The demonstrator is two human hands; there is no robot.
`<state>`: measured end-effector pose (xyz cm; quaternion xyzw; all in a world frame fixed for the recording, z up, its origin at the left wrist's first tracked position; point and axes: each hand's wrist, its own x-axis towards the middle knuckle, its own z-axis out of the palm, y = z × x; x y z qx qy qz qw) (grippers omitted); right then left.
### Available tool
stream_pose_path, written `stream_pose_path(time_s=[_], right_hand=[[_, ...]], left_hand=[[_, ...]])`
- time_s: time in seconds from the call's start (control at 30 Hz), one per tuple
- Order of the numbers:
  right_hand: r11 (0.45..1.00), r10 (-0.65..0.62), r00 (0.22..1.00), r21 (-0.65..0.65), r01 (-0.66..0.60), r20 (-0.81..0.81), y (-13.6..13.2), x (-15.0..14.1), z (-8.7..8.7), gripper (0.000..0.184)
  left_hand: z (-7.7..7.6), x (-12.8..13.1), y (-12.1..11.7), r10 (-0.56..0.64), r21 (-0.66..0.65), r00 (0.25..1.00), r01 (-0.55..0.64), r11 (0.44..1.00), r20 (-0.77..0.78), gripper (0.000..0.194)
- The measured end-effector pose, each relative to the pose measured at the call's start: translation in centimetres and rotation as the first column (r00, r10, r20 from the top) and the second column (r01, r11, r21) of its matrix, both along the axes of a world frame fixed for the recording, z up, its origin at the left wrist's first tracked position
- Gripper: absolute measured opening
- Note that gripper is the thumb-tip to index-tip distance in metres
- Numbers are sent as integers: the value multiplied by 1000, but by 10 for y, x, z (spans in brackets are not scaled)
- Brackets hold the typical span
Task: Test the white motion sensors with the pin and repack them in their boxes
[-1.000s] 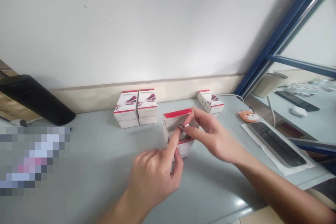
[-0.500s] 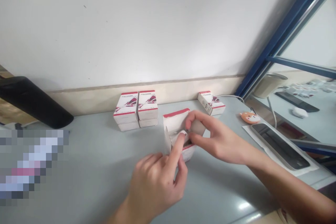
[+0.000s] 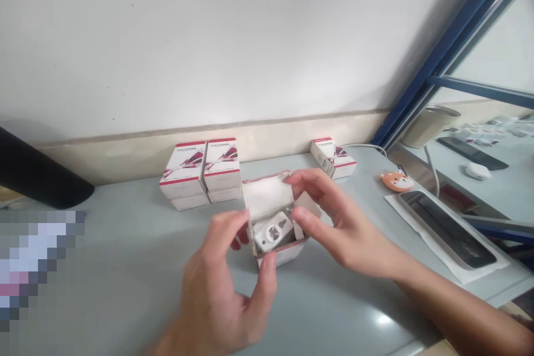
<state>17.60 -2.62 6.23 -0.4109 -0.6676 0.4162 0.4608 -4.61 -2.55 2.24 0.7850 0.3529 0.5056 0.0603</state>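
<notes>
Here, the left hand (image 3: 221, 295) and right hand (image 3: 334, 228), half-open, hold an open carton (image 3: 267, 196).

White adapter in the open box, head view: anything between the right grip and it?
A small white upright piece, probably card, stands at the right side of the white adapter, just below the fingertips of the right grip. Nothing else visible stands between them. The adapter lies inside the open box.

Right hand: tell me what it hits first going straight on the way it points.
The right hand would first meet the open box's side flap, it seems, then the white adapter inside; depth is unclear.
</notes>
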Motion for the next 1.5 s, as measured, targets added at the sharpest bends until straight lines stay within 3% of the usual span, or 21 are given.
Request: stream_pose_path(time_s=[0.1,0.23,0.37,0.47,0.57,0.67,0.77,0.83,0.97,1.1,1.2,1.27,1.3,1.4,1.43,1.5], right_hand=[[993,81,988,-75,-91,-129,4,4,-6,37],[963,126,925,-181,-202,-359,12,1,-16,36],[973,59,912,-179,-143,-407,11,-11,-21,52],[995,0,939,-98,-36,-345,6,-15,-21,59],[995,-24,983,88,41,-180,3,-13,-19,35],[953,3,998,303,16,-62,2,-12,-18,24],[916,-36,999,398,44,-26,2,-13,-19,19],[898,-69,997,436,56,15,3,-12,-21,16],[876,-12,995,481,-37,98,10,-4,-26,13],[829,43,985,544,-127,164,17,3,-32,21],[895,39,965,420,-150,260,18,-1,-41,61],[951,76,950,264,-160,304,16,-6,-51,96],[965,93,949,206,-160,300,15,-9,-56,105],[980,27,969,184,-74,247,15,-14,-65,96],[975,-38,973,223,-14,227,15,-16,-64,90],[928,-185,962,359,104,201,19,-20,-55,79]], left_hand=[[-1,1,5,-35,-24,999,36,999,35,57],[1,-3,11,-104,9,986,106,994,-127,38],[-1,-7,15,-147,24,978,152,988,-149,36],[-4,-7,17,-153,21,978,158,987,-140,36],[-8,-6,19,-132,-5,986,132,991,-106,34],[-13,-3,22,-137,-23,990,138,990,9,30],[-16,0,24,-227,-23,951,236,971,210,37],[-16,0,25,-244,-18,945,254,967,217,43],[-14,-4,24,-190,22,982,190,982,12,37],[-16,-6,24,-152,19,988,151,988,22,26],[-21,-7,31,-21,-88,987,35,995,161,17],[-23,-9,39,114,-230,942,-40,972,315,18],[-23,-10,43,169,-305,910,-49,951,380,21],[-17,-18,55,205,-413,874,-6,911,440,29],[-14,-22,59,201,-386,887,-28,922,415,29],[-6,-34,67,260,-231,909,-190,954,327,26]])
